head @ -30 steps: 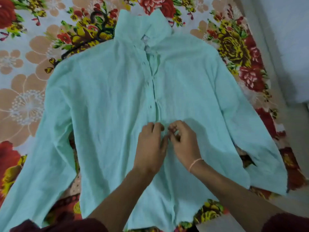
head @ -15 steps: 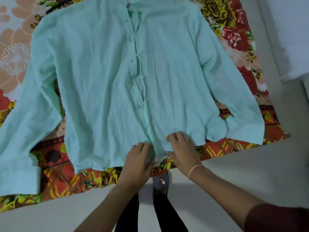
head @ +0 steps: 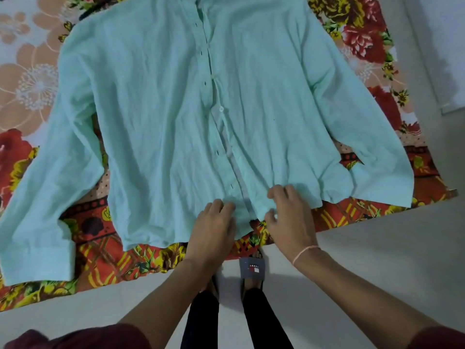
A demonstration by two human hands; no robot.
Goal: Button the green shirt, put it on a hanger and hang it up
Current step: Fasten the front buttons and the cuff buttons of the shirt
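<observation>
Left hand [head: 214, 230] rests flat on the green shirt [head: 156, 109] at its hem, lower middle, right hand [head: 292, 220] looks like it's pinching the edge, button line [head: 221, 109] runs straight up-frame.

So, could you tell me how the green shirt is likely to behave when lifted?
Probably floppy: the green shirt lies wrinkled flat on the bedsheet, so it should sag from any hold. Likely light: the cloth looks thin. Its lower fronts look unbuttoned, so they may swing apart.
</observation>
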